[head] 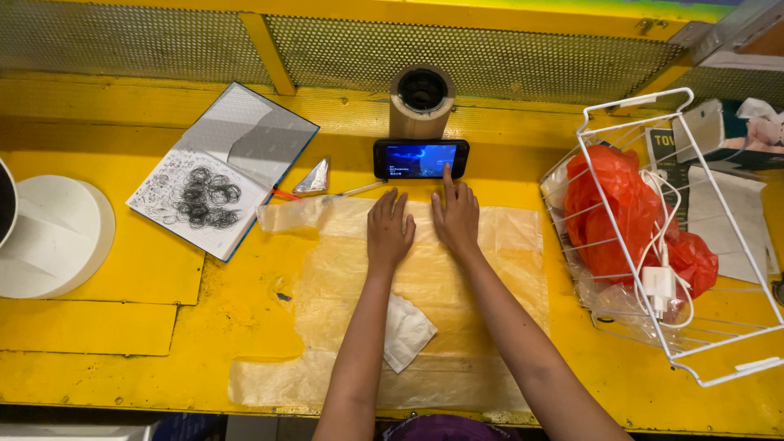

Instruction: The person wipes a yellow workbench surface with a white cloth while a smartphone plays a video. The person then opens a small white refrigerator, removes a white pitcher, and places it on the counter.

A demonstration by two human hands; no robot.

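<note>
Flat across the middle of the yellow painted surface [106, 327] lie several thin clear plastic sheets [490, 282], overlapping and slightly crinkled, reaching from just below the phone down to the near edge. Both hands rest on the upper part of this plastic, palms down. The left hand [389, 231] lies flat with its fingers spread a little, holding nothing. The right hand [455, 216] is just beside it, also flat, with its index finger stretched forward so the tip touches the lower edge of a black smartphone [420, 158]. That phone stands on its long side with a lit blue screen, leaning against a brown cardboard tube [421, 100] whose dark hollow end faces up.

Near the left forearm, a small folded white paper piece [407, 331] sits on the plastic. Just left of the phone lie a small silver foil wrapper [314, 179] and a thin pen-like stick [351, 190], both close to the top edge of the sheets. Further left is an open blue-edged notebook [220, 167], tilted, its lower page covered with dark scribbled loops. At the far left edge stands a white round object [49, 237], only partly in view.

To the right, well apart from the hands, a white wire basket [735, 245] holds a crumpled orange plastic bag [612, 212] and a white charger with its cable [658, 282]. A perforated metal panel [490, 53] in a yellow frame runs along the back.
</note>
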